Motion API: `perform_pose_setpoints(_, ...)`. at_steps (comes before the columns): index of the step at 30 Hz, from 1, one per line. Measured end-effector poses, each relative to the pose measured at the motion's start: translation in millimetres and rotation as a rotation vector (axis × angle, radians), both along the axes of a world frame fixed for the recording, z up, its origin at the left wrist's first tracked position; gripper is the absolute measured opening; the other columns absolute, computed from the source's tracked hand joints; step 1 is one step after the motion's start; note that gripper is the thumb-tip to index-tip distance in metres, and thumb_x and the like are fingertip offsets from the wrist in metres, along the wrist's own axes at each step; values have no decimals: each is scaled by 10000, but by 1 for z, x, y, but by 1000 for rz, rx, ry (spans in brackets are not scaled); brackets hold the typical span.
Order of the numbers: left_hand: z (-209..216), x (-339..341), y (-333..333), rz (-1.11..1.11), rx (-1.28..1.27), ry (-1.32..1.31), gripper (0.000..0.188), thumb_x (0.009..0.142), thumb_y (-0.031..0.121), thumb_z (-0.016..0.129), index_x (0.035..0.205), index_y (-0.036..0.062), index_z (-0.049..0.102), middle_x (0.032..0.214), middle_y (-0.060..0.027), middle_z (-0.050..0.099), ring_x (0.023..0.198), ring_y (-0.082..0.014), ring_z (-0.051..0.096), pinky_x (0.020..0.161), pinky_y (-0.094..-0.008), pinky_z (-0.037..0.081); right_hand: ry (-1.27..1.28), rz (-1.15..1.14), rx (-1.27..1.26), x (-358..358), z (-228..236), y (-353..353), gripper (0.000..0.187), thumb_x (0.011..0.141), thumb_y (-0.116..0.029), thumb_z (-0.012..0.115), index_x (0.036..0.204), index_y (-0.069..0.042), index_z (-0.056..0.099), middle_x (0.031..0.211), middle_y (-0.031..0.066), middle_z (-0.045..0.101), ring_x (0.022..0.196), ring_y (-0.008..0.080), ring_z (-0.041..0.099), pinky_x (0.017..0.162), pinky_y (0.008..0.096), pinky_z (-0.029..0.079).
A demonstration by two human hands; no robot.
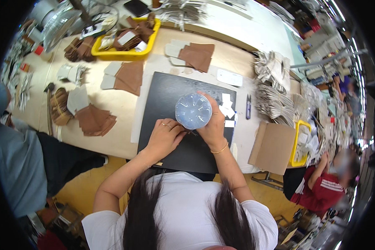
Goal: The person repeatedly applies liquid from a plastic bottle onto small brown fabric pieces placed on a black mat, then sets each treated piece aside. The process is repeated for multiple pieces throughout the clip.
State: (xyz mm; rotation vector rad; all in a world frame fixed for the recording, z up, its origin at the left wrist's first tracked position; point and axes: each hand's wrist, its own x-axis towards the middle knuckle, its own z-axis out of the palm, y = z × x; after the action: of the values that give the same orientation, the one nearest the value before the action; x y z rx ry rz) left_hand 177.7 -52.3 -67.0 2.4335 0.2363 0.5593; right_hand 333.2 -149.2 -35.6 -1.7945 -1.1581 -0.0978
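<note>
The right hand (213, 121) is curled around the side of a clear, round container (193, 111), whose ridged circular end faces up toward the camera, over the middle of the black mat (183, 156). The left hand (166, 136) is just beside the container, also over the mat, its thumb and fingers drawn close together; whether they pinch the small dark bit (191, 133) near their tips, I cannot tell.

On the mat's right part lie several small white cards (226, 110). Just right of the mat are dark purple snips (248, 107), and beyond its far right corner is a flat white packet (229, 77). Past the mat's far edge lies a fanned stack of brown pieces (198, 57) with pale grey ones; two similar brown-and-grey stacks, one (129, 78) near and one (96, 120) further out, lie to the mat's left.

Farther off, a yellow basket (148, 49) of brown pieces stands beyond the mat's far left corner. Well to the mat's right are pale bundles (274, 102) and a brown cardboard sheet (272, 148).
</note>
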Motion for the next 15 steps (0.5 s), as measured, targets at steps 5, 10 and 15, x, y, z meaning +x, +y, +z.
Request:
perform_pose_setpoints(5,12,10,0,66,2,110,331,768,210,727,1038,62,603,970,-81,572,944,-273,521,808,-372,381,418,-218,173,49,13,-65,505,769,-218,750,1177,-9,538,1041,128,636,930,239,646,806,378,542)
perform_pose_setpoints(10,15,18,4,179,-20,242,405,755,240,744,1075,42,597,1003,-91,536,953,-288,496,857,-387,387,1297,232,553,45,-7,-94,884,768,-777,458,1193,-2,470,973,193,639,946,332,638,987,504,430)
perform_pose_setpoints(15,11,16,3,157,-64,267,308,755,189,740,993,34,618,969,-98,549,938,-286,511,855,-387,399,1407,235,522,18,-50,-89,816,806,-723,458,1179,2,481,927,222,637,790,330,673,1010,507,406)
